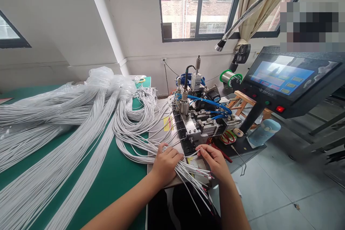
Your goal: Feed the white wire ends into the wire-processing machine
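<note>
My left hand [165, 163] rests closed over a bundle of thin white wires [193, 176] at the near edge of the metal work plate [161, 137], fingers curled around them. My right hand [213, 159] pinches a single white wire [192, 154] between thumb and forefinger, close to the black slotted track [185, 140] of the small machine [201, 118]. The wire ends fan out toward me, with red and dark tips showing below my hands.
Large bundles of white wires [67, 140] lie across the green table [118, 179], with clear plastic bags [102, 79] behind. A touchscreen console [283, 79] stands at right, beside a pale blue bottle [262, 133], red scissors [229, 136] and a green wire spool [229, 76].
</note>
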The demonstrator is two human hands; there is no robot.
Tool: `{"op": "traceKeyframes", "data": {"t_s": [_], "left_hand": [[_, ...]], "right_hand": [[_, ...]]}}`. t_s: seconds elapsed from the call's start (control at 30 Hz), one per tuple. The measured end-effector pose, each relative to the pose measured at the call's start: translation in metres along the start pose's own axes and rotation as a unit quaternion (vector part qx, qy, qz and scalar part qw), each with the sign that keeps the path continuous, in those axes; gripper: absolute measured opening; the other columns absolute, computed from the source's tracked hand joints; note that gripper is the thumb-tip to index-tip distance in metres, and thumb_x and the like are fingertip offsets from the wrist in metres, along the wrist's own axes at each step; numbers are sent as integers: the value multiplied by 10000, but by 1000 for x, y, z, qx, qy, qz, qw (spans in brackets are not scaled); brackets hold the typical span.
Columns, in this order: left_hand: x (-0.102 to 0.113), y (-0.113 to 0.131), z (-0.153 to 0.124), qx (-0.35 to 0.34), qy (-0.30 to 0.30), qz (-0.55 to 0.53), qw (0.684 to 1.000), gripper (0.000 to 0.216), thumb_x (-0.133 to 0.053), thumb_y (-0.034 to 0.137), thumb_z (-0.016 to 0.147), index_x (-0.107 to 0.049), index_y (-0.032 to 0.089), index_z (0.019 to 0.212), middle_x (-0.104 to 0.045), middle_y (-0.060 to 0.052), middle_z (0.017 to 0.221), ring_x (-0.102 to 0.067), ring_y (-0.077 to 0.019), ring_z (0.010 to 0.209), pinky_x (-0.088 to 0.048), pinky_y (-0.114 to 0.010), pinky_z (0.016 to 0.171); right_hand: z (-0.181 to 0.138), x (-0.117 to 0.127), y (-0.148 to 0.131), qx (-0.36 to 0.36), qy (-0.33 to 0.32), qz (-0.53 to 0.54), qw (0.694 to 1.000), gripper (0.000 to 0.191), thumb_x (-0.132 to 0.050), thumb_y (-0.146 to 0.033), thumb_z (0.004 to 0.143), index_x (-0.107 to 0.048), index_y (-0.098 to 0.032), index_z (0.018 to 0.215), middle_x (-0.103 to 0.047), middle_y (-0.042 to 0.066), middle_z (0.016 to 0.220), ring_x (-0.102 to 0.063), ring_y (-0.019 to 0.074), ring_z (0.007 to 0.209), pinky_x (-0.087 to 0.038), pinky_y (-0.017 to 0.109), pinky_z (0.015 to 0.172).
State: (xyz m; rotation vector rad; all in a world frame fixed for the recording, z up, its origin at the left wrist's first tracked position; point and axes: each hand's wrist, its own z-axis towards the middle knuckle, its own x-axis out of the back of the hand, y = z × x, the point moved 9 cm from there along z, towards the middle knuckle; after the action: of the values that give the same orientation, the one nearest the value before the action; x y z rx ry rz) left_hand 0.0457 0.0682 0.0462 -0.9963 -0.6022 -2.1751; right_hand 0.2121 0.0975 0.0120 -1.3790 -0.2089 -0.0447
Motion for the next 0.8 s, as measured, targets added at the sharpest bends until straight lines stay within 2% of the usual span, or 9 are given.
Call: {"op": "traceKeyframes", "data": {"t_s": [0.23,0.5,0.8], "left_hand": [[0,-1,-1,0,-1,7,1000,206,-507,117,819,-654,248,878,-654,15,747,-582,-150,723,-282,-401,968],[13,-6,-3,55,55,7,997,251,-492,78,839,-661,249,908,-702,4,796,-613,-186,878,-193,-462,1021],[13,-4,-2,46,44,-4,998,243,-453,65,835,-629,233,845,-657,10,745,-595,-181,880,-184,-452,1015]], "right_hand": [[1,2,-3,3,7,-11,1000,338,-531,-473,913,-691,-176,932,-648,34,756,-594,180,725,-468,268,690],[4,17,4,-11,70,-57,996,403,-538,-530,879,-716,-174,942,-676,54,767,-629,220,755,-495,302,708],[5,8,3,-10,10,-2,1000,356,-540,-468,905,-714,-165,976,-678,46,783,-630,194,779,-486,287,743]]}}
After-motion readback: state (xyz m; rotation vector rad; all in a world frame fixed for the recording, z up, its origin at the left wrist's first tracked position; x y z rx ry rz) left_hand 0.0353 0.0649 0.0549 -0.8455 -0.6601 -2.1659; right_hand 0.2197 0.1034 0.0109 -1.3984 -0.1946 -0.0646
